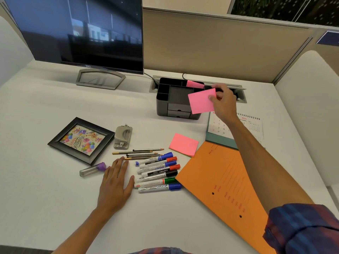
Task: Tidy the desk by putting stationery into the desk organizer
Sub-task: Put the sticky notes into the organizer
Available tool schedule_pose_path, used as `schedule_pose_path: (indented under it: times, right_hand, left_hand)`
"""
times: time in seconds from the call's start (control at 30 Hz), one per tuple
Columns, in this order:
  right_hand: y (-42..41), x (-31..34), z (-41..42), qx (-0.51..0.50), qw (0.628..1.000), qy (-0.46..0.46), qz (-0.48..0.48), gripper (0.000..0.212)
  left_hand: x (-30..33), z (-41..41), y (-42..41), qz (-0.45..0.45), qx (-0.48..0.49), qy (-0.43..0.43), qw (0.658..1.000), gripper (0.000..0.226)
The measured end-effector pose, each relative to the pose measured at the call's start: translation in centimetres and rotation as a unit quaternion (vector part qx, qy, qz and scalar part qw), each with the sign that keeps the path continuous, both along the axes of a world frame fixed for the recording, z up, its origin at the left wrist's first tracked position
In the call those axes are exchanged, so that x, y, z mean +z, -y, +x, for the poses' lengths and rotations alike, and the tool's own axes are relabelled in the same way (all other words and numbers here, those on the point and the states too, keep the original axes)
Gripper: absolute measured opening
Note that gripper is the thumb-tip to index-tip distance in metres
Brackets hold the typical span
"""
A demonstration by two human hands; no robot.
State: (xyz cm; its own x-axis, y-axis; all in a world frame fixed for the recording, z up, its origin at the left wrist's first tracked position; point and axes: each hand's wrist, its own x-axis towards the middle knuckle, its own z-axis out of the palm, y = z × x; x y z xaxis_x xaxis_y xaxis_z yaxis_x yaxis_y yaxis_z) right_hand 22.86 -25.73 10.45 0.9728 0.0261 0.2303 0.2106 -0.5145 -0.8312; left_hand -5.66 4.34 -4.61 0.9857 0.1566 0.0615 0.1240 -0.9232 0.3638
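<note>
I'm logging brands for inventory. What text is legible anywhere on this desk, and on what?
"DELL": bottom bezel of the black monitor.
"camlin": black-capped white marker.
"HAPPY Birthday": picture in the black frame.
"2024": white spiral desk calendar; its dates are too small.
Orange folder print and other marker labels: blurred.

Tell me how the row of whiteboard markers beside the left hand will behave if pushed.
The capped cylindrical whiteboard markers will probably roll, being round and lying loose on the smooth white desk. Packed side by side, one nudged likely shifts its neighbours. They look light.
</note>
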Motion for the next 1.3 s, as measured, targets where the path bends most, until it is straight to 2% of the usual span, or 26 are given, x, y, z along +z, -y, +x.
schedule_pose_path:
  times: [0.07, 0.27, 0.57, 0.7, 0.83, 1.07, 1.13, 1.23, 1.3]
  right_hand:
    - [-0.4, 0.9, 0.7, -0.015, 0.999, 0.038, -0.017, 0.034]
    - [-1.2, 2.1, 4.1, -0.017, 0.988, 0.104, -0.112, 0.02]
    - [-2.8, 2.2, 7.7, 0.013, 0.966, 0.172, -0.192, 0.028]
    - [-3.3, 1.7, 8.8, 0.007, 0.964, 0.172, -0.201, 0.028]
    - [-3.8, 1.1, 9.5, 0.031, 0.952, 0.172, -0.251, 0.03]
    - [-4.4, 0.3, 10.3, 0.066, 0.928, 0.105, -0.352, 0.033]
    - [-4.6, 0.1, 10.2, 0.071, 0.924, 0.082, -0.366, 0.038]
    - [-4.9, -0.4, 9.6, 0.063, 0.918, 0.079, -0.383, 0.056]
    - [-4.7, -0.7, 8.9, 0.049, 0.916, 0.099, -0.385, 0.054]
  left_hand:
    - [-0.1, 0.1, -0.1, -0.001, -0.002, -0.001, 1.0, 0.069]
    - [-0.2, 0.3, -0.4, -0.004, -0.012, 0.004, 1.0, 0.069]
    - [-0.2, 2.5, -0.6, 0.009, -0.026, 0.001, 1.0, 0.067]
    - [-0.3, 2.8, -0.4, 0.005, -0.029, 0.001, 1.0, 0.067]
    - [-0.5, 2.8, -0.3, 0.007, -0.029, 0.001, 1.0, 0.067]
    - [-0.3, 2.5, -0.1, 0.005, -0.012, 0.007, 1.0, 0.065]
    - [-0.3, 2.5, 0.0, 0.007, -0.006, 0.005, 1.0, 0.065]
    - [-0.4, 2.4, 0.0, 0.01, 0.0, 0.004, 1.0, 0.065]
    - [-0.4, 2.3, 0.0, 0.014, 0.0, 0.001, 1.0, 0.065]
